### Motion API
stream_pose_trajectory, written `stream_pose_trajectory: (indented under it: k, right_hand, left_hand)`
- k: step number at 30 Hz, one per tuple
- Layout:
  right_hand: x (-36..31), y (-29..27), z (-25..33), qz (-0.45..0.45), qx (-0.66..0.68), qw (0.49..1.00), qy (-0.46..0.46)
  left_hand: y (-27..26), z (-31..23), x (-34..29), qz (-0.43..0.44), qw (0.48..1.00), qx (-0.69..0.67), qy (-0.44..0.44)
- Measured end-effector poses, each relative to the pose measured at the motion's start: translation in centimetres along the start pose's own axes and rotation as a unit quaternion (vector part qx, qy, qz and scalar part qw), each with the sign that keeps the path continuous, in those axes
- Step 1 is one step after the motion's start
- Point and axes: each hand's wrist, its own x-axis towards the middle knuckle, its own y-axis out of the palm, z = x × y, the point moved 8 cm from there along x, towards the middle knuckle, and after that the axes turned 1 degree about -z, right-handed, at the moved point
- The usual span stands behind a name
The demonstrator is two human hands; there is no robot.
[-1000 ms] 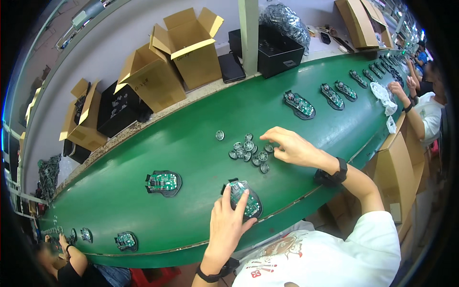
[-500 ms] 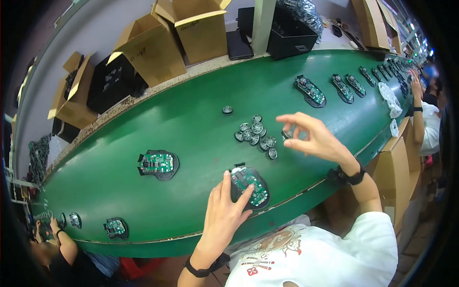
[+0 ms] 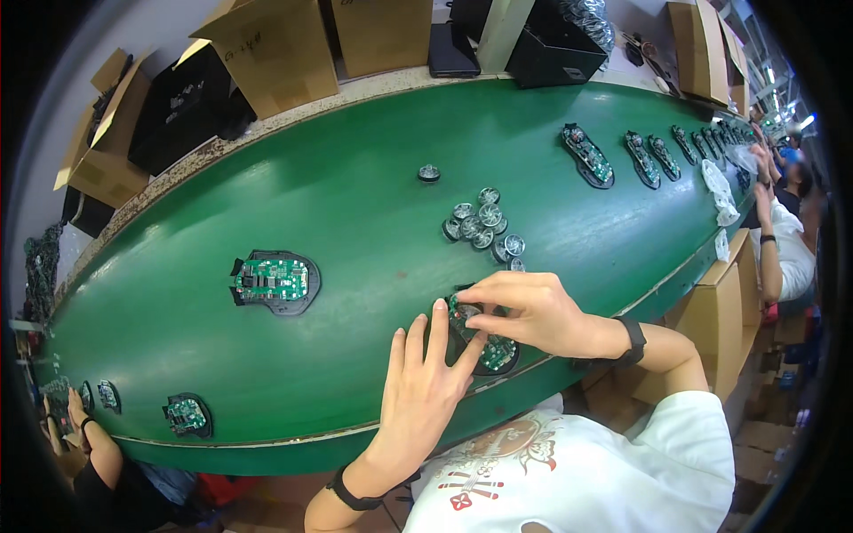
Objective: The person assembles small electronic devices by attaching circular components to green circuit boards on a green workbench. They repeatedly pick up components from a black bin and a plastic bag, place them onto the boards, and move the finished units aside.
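An open computer mouse base [image 3: 500, 355] with a green circuit board lies in front of me near the belt's close edge. My left hand [image 3: 419, 386] is beside it, fingers stretched and spread, with its thumb at the board's edge. Over the base's far end, my right hand [image 3: 542, 315] pinches a small scroll wheel [image 3: 465, 313], which its fingers partly hide. Beyond it lies a cluster of silver-spoked black scroll wheels [image 3: 490, 216]. One more scroll wheel [image 3: 428, 173] sits apart, farther back.
Another mouse base [image 3: 271, 279] is on the green belt [image 3: 364, 213] to the left, with several more toward both ends. Cardboard boxes [image 3: 275, 62] and a black box [image 3: 555, 58] line the far side. Co-workers' hands [image 3: 78, 409] show at far left and far right.
My right hand has come left and down with the scroll wheel, from beside the cluster to the mouse base. My left hand stays beside the base. The view has shifted slightly.
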Motion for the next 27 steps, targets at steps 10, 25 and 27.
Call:
stream_pose_trajectory:
  k: [10, 25, 27]
  right_hand:
    - [-0.1, 0.2, 2.5, -0.059, -0.220, 0.966, -0.124]
    - [0.5, 1.6, 1.3, 0.017, -0.253, 0.965, -0.064]
    - [0.4, 1.5, 1.5, 0.037, -0.240, 0.969, -0.041]
  left_hand:
    - [0.6, 0.0, 0.4, 0.013, 1.000, 0.012, 0.011]
    - [0.4, 0.7, 1.2, 0.020, 0.999, -0.044, 0.016]
    - [0.6, 0.8, 1.1, 0.030, 0.999, -0.042, 0.014]
